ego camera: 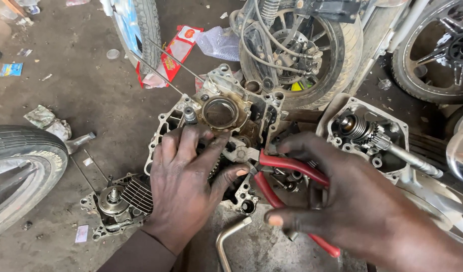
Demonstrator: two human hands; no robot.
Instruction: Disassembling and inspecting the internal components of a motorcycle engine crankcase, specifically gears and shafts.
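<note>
Oily workshop floor [90,100] | left hand [188,186] spread flat on engine case [216,126]; right hand [362,211] clamped on red pliers [292,174] | risk: nose slipping off, nicking left fingers [231,176]

Pliers' tips [252,170] behind left thumb

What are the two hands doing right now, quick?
Left hand: open, fingers spread, pressing on the engine crankcase; holding nothing.
Right hand: closed around the red-handled pliers, whose tips reach into the crankcase.
</note>
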